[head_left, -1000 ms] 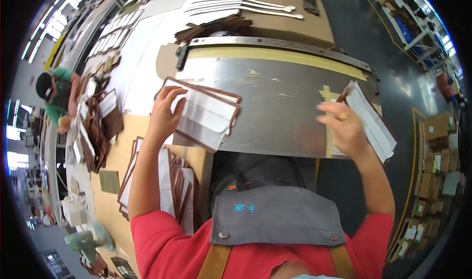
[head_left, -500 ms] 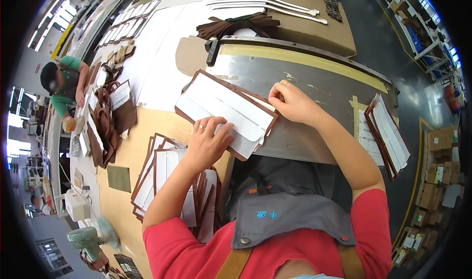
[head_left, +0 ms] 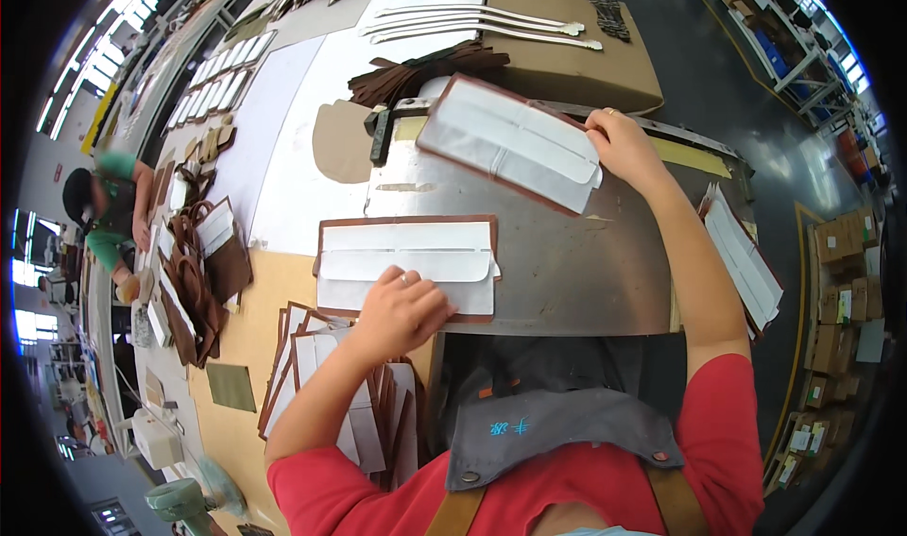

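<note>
A flat white-faced leather panel (head_left: 406, 243) with brown edges and a flap-like seam lies on the metal worktop in front of me. My left hand (head_left: 402, 314) is over its lower edge, fingers loosely bent and not gripping it; whether the fingertips touch is hard to tell. Farther off and to the right, my right hand (head_left: 624, 149) pinches the right end of a similar white-faced leather piece (head_left: 505, 139) with brown edges. That piece is raised and tilted above the worktop's far edge. The thumb of my left hand is mostly hidden.
A stack of similar panels (head_left: 326, 375) stands at the near left. More hang over the worktop's right edge (head_left: 742, 253). Brown straps (head_left: 416, 71) and a cardboard box (head_left: 567, 40) lie beyond. A black clamp (head_left: 380, 137) sits at the far-left corner. A co-worker (head_left: 113, 205) stands left.
The upper piece has been separated from the one beneath and carried away and upward by my right hand. The lower panel now lies straighter, with my left hand still beside its near edge.
</note>
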A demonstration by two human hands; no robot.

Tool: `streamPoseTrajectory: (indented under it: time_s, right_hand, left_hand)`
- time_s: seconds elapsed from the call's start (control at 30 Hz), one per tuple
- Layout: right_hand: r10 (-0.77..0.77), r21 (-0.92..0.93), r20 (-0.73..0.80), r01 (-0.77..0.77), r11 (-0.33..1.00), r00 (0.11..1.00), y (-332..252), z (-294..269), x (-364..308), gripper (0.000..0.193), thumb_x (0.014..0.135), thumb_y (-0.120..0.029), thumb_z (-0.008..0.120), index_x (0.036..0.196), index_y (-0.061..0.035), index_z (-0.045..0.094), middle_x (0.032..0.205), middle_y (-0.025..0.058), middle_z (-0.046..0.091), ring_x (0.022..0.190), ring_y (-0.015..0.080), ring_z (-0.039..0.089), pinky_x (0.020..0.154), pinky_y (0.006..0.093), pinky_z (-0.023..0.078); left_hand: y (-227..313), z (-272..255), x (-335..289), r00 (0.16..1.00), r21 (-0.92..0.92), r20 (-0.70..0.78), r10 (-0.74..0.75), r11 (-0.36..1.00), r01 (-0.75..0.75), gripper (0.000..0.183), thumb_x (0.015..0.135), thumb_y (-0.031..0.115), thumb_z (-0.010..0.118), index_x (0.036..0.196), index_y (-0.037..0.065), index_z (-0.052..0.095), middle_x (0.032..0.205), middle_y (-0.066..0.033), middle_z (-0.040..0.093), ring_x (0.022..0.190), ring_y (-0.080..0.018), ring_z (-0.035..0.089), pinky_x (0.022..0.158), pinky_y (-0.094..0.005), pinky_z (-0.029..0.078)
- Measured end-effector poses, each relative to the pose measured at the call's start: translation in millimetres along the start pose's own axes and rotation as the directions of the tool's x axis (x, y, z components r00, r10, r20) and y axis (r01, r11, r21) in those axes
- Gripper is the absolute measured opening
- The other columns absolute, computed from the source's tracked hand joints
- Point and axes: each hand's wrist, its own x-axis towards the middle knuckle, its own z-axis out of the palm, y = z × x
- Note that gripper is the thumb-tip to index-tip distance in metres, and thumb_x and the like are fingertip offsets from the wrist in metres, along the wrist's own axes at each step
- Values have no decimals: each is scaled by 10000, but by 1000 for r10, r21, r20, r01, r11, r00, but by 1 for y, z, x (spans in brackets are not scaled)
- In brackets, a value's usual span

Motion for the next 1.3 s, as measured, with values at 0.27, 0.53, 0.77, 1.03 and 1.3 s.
streamPoseTrajectory:
  time_s: [0.27, 0.53, 0.77, 1.03, 1.3]
  right_hand:
    - [7, 151, 227, -42, 988, 974, 17, -13, 14, 134, 822, -86, 543, 896, -6, 622, 845, 147, 600, 770, 291, 575, 716, 351, 456]
    - [-98, -233, -218, 45, 972, 971, 35, 5, -8, 178, 806, -144, 627, 960, -59, 594, 950, 78, 556, 890, 271, 533, 773, 400, 436]
    - [-225, -233, -155, 186, 955, 962, 14, 16, -43, 283, 862, -176, 584, 1112, -43, 591, 1145, 101, 582, 1044, 287, 546, 901, 381, 446]
    - [-67, -373, -86, 30, 927, 994, 11, 5, -47, 326, 892, -204, 547, 1160, -19, 564, 1208, 104, 574, 1136, 285, 517, 937, 366, 444]
    - [-126, -355, -30, 107, 929, 992, 13, 7, -47, 336, 923, -209, 499, 1226, -70, 541, 1286, 104, 524, 1203, 318, 468, 1007, 416, 381]
  left_hand:
    - [-61, 29, 137, 969, 162, -227, -99, 977, 138, 228, 842, 182, 591, 1037, 70, 551, 1084, -103, 562, 1014, -298, 520, 868, -404, 392]
    - [-55, 58, 149, 943, 335, -63, -326, 883, 327, 418, 907, 321, 507, 1247, 78, 499, 1295, -164, 470, 1191, -352, 460, 1007, -466, 333]
    - [-59, 59, 142, 934, 363, -58, -351, 864, 348, 461, 939, 371, 440, 1307, 95, 461, 1348, -174, 433, 1249, -354, 408, 1052, -458, 290]
    - [-59, 71, 149, 955, 173, -37, -294, 939, 296, 472, 935, 382, 459, 1333, 130, 442, 1392, -183, 392, 1308, -374, 333, 1070, -449, 277]
    - [-61, 64, 152, 953, 175, -22, -301, 938, 300, 453, 927, 379, 476, 1318, 151, 461, 1386, -156, 403, 1302, -367, 344, 1074, -449, 276]
